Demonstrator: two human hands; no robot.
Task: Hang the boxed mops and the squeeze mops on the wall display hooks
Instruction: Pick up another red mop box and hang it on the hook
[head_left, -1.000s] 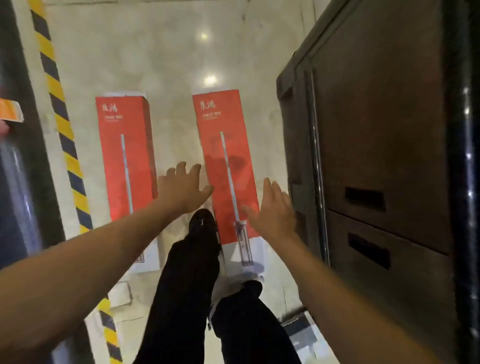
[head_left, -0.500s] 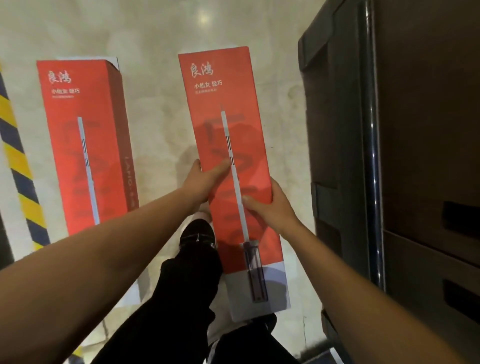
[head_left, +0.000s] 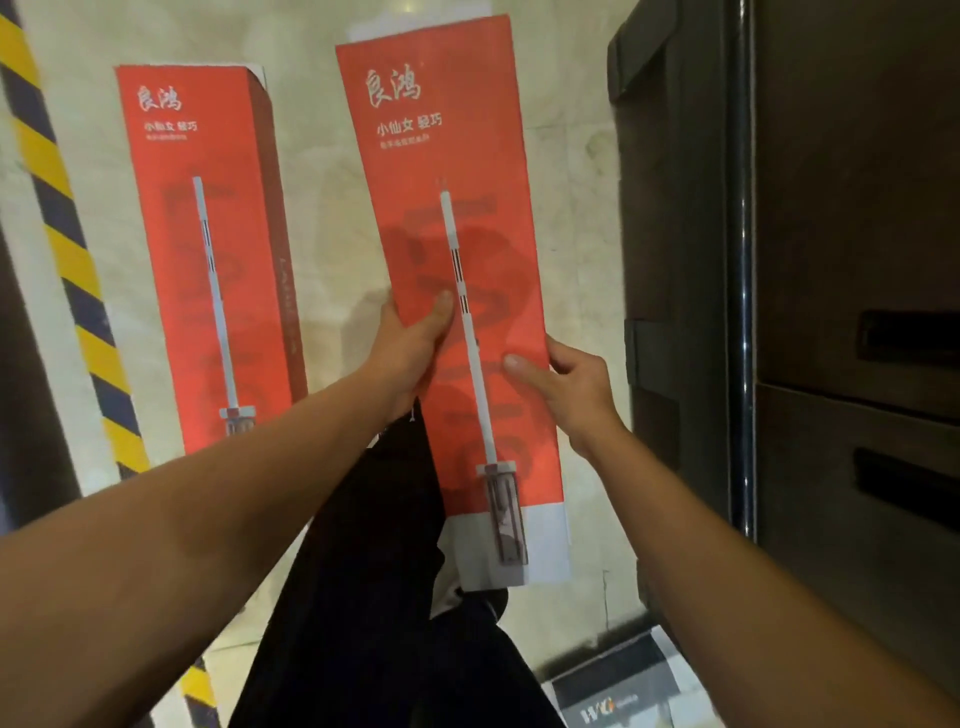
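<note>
Pale marble-look floor fills the view below, with a yellow-and-black striped hazard band running along its left edge and a dark brown panelled cabinet with slot handles along its right edge.

Held box: tall red cardboard mop box with white characters and a printed mop picture, white strip at its bottom end. It is raised off the floor, tilted slightly, its top leaning left. Left hand grasps the box's left edge, thumb across the red face. Right hand grasps the right edge, thumb on the face, fingers wrapped behind. Both grips sit around mid-length.

Second box: matching red cardboard mop box near the striped band, left of the held one and apart from it. Lower end hidden behind the left forearm.

Person's black trouser leg shows between the arms. Black-and-white printed carton lies at the cabinet's foot.
</note>
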